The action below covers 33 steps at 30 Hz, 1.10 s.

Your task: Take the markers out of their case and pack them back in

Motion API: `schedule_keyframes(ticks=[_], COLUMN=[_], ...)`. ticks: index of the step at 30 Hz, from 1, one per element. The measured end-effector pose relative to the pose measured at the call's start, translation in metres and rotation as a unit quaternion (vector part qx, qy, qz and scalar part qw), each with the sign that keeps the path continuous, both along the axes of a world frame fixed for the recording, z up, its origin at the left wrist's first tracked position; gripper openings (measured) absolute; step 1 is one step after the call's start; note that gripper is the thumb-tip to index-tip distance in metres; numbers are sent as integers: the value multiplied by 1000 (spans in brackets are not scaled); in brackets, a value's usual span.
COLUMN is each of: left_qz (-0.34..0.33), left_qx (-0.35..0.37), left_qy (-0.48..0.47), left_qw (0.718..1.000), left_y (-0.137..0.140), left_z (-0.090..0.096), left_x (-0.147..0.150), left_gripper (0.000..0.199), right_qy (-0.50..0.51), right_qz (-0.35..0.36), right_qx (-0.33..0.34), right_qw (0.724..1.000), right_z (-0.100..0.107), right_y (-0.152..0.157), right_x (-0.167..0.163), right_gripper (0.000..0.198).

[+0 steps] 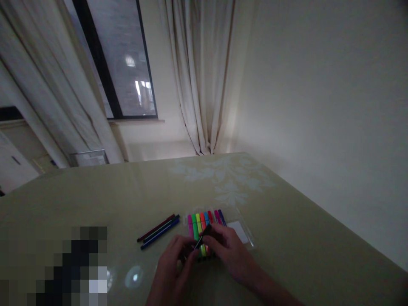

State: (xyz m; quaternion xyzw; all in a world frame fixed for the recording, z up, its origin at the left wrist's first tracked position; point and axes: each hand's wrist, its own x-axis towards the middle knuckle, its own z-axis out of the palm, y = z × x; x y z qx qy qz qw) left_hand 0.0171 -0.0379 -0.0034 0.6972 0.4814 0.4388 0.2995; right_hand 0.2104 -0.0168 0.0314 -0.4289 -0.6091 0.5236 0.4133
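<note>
Between my two hands is a dark pen (202,238), held at a slant over the colored markers. The fingertips of my left hand (174,259) pinch its lower end. My right hand (230,250) is closed on its upper end with thumb and fingers. Beneath them lies a clear plastic case (248,236) with a row of markers (195,225) in pink, green, yellow, orange, blue, red and purple. My hands cover part of the row. To the left, three slim pens (161,230), dark red and dark blue among them, lie side by side on the table.
The glossy greenish table (105,199) has a pale leaf pattern (229,174) toward its far end. A wall (318,106) runs along the right edge. Curtains (204,76) and a window (124,55) stand beyond. A pixelated patch covers the lower left.
</note>
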Motion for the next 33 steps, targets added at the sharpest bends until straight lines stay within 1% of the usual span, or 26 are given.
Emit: schedule_keyframes(ticks=[2, 3, 6, 8, 10, 12, 14, 16, 18, 21, 24, 27, 30, 33], left_qz=[3, 6, -7, -5, 12, 36, 74, 125, 161, 183, 185, 183, 180, 167], left_qx=[19, 28, 52, 73, 98, 123, 136, 121, 89, 46, 21, 5, -10, -16], left_qy=[-23, -29, -3, 51, 117, 182, 240, 284, 311, 335, 352, 354, 352, 350], left_qw=[1000, 999, 999, 996, 988, 975, 958, 943, 933, 923, 917, 917, 919, 922], left_y=[-6, -8, -8, -5, 0, 6, 12, 17, 20, 23, 24, 25, 26, 27], left_z=[-2, -3, -6, -10, -14, -18, -20, -18, -12, -5, -2, -3, -4, -3], left_x=[9, 11, 9, 3, -7, -19, -33, -47, -57, -66, -69, -69, -68, -68], left_gripper=[24, 25, 26, 26, 25, 24, 24, 27, 31, 36, 38, 39, 38, 37], right_qy=[64, 89, 117, 90, 39, -26, -99, -158, -193, -222, -235, -292, -359, -376], right_qz=[-6, -20, -98, -154, -181, -167, -132, -106, -109, -119, -120, -134, -141, -137], right_qx=[-27, -41, -55, -23, -10, -9, -11, -12, -10, -14, -30, -8, 31, 46], right_qw=[998, 995, 987, 984, 983, 986, 986, 982, 975, 968, 964, 947, 922, 915], right_z=[0, 0, 4, 7, 9, 7, 2, -4, -9, -13, -13, -10, -8, -9], right_y=[-1, 1, 18, 34, 49, 57, 60, 58, 56, 54, 54, 54, 53, 52], right_x=[-3, -2, 19, 42, 65, 82, 90, 90, 87, 82, 80, 78, 75, 74], right_gripper=[30, 32, 42, 48, 49, 45, 37, 30, 27, 26, 17, 6, 10, 12])
